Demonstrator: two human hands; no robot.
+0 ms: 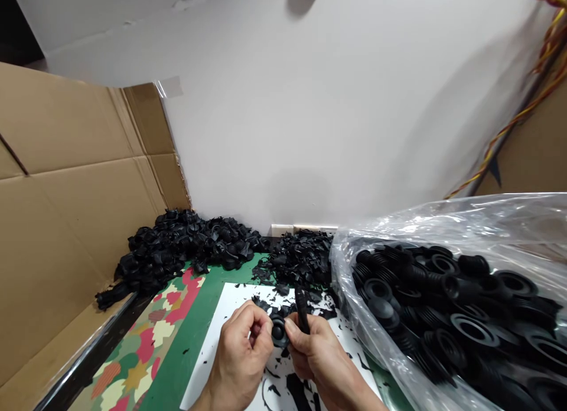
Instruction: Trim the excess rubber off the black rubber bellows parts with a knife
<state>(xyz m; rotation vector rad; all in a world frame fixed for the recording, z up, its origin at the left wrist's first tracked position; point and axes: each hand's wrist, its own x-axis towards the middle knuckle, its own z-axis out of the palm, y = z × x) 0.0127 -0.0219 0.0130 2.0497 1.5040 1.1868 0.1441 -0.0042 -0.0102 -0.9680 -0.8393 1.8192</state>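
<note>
A round black rubber part [279,329] with a ringed face is held between my two hands above a white board [212,346]. My left hand [243,349] is closed, with thumb and fingertips pinching the part's left edge. My right hand [316,347] is closed too, its thumb against the part's right side. A black stick-like handle [302,310] stands up out of the right hand's grip; its working end is hidden. Black rubber scraps [328,312] lie scattered on the board around and below the hands.
A clear plastic bag [349,305] full of ribbed black rubber parts [460,287] stands at the right. Behind the board lie a heap of scraps [301,254] and a heap of black parts [190,240]. Cardboard [75,210] walls the left side; a white wall [310,116] rises behind.
</note>
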